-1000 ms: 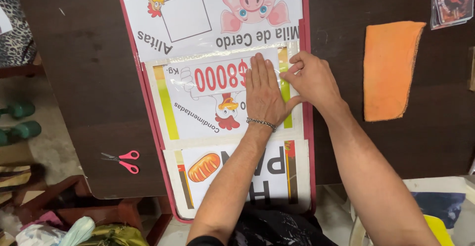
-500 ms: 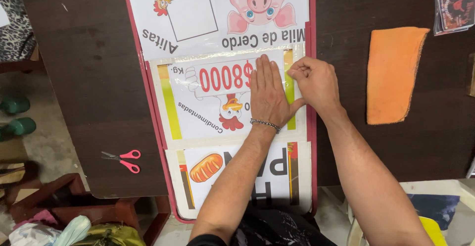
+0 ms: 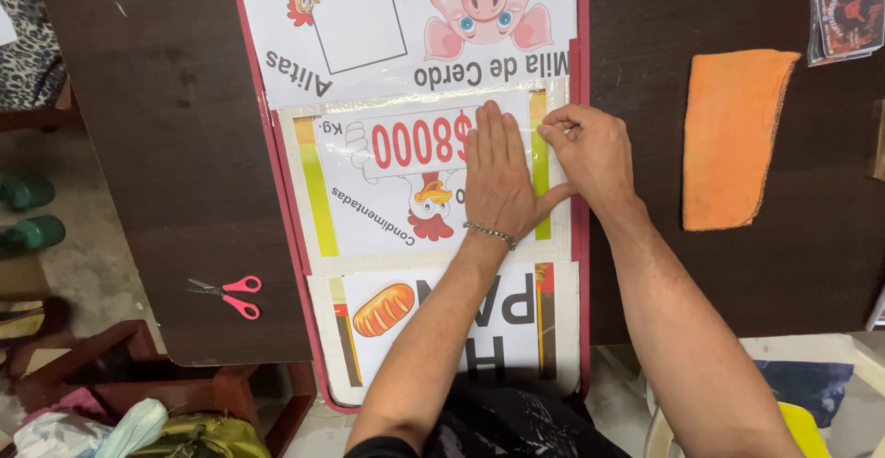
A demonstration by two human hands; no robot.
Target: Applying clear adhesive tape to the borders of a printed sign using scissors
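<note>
Left hand [image 3: 498,177] flat, fingers spread wide, pinning the clear-laminated chicken price sheet [image 3: 406,182] mid-board on the red-rimmed sign board [image 3: 277,191]. Right hand [image 3: 590,149], fingers curled narrow, presses the sheet's right edge, probably to seat the film. Red-handled scissors [image 3: 230,294] lie near the dark wooden table's [image 3: 166,145] front edge.

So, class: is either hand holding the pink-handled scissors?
No: the scissors lie apart on the table, while the left hand and right hand press the poster.

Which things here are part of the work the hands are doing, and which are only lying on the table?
In use:
- left hand, flat on the middle printed sheet
- right hand, fingers pinched at that sheet's right edge
- red board under the sheets

Lying about:
- pink-handled scissors
- orange cloth
- small cards at the table's far right corner
</note>
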